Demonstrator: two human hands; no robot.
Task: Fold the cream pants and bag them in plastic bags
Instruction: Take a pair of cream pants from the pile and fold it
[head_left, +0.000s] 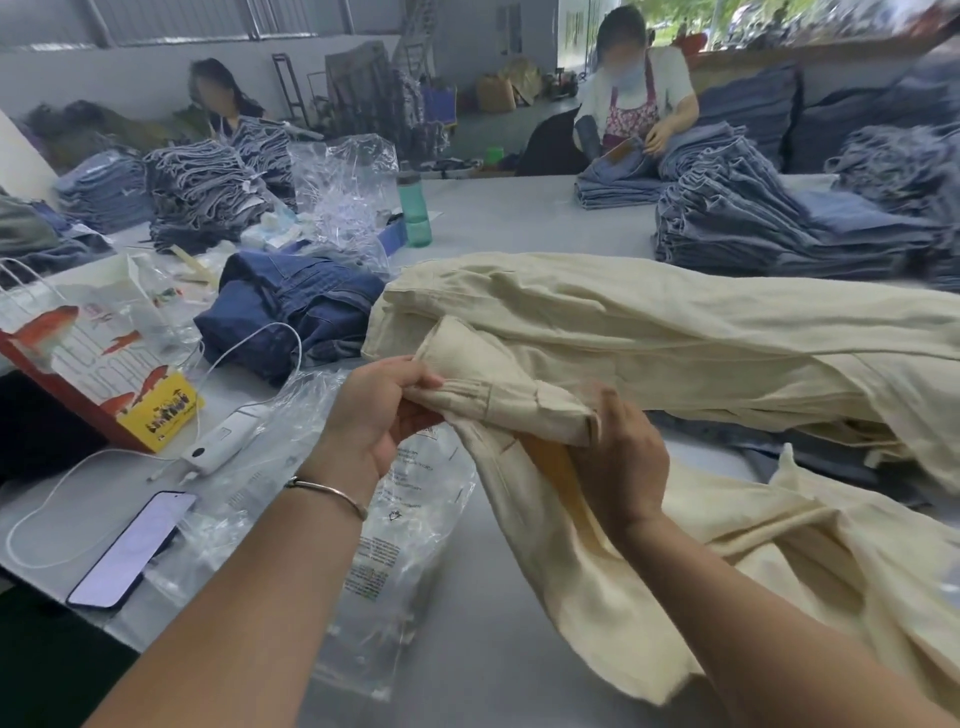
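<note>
Cream pants cut off at the right edge, plastic bag partly under forearm and cloth.

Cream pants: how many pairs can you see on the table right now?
2. One pair is held at its waistband by both hands, left and right; another lies behind it. More may be hidden underneath.

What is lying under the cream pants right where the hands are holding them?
A clear plastic bag with printed text lies flat on the table, under the left hand and the cream pants. Its right edge runs beneath the fabric, so how far it extends is hidden.
</note>
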